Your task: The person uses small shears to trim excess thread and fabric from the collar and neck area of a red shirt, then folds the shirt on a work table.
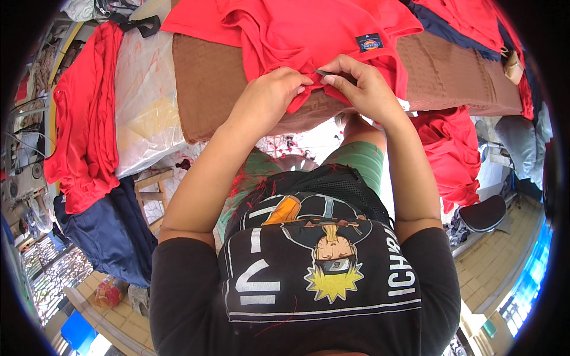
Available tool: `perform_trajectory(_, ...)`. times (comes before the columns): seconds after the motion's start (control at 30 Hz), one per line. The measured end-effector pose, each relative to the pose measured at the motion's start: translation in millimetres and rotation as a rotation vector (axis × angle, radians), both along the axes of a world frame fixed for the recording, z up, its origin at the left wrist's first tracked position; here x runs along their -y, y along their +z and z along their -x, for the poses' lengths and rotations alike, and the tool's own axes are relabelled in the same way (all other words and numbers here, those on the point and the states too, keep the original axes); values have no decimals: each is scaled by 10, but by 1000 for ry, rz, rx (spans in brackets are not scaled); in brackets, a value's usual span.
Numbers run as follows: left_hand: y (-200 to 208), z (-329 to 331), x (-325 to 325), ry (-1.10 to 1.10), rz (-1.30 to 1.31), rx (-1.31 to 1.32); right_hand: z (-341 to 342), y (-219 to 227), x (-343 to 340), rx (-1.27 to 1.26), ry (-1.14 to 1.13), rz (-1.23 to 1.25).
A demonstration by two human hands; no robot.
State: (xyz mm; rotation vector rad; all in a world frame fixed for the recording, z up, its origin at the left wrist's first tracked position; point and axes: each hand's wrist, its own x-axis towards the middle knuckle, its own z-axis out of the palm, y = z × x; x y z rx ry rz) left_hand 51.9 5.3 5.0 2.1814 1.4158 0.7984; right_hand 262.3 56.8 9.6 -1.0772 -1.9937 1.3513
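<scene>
Holds the red garment (pixel 297 41) at upper centre of the frame, spread in loose folds over the brown-covered worktop (pixel 205 89), with a lower edge hanging over the front. Pinches that edge with the left hand (pixel 301 84), thumb and fingers closed together on the cloth. Grips a small dark pointed tool (pixel 322 73) between thumb and forefinger of the right hand (pixel 333 72), just beside the left fingertips, tip pointing left at the same folds; cannot tell its exact kind. Bears a dark label (pixel 369 43) on the garment, above and right of the right hand.

Wears a black printed T-shirt (pixel 320 237) and green striped shorts (pixel 362 160), with red thread scraps (pixel 240 181) strewn on the lap, lower centre-left.

At left, a long red cloth (pixel 89 118) hanging beside a clear plastic covering (pixel 145 101), with navy cloth (pixel 110 228) below. At upper right, more navy cloth (pixel 457 37) partly under red fabric (pixel 469 18). At right, below the worktop, a bunched red cloth (pixel 451 151) and, lower still, a dark rounded pad (pixel 483 213).
</scene>
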Motion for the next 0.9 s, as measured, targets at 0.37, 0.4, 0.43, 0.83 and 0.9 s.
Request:
perform_trajectory(0.37,-41,31,-78,-1,-4,-11,-9,-18,-29,7,27,-11)
perform_trajectory(0.4,-39,33,-81,1,-4,-24,-6,-11,-27,15,25,-13)
perform_trajectory(0.43,-31,39,-83,6,26,-20,-4,-8,-25,17,22,-5)
perform_trajectory(0.83,37,167,57,14,30,47,-1,11,-15,25,8,13)
perform_trajectory(0.9,-8,127,114,44,-78,11,1,10,-7,23,9,12)
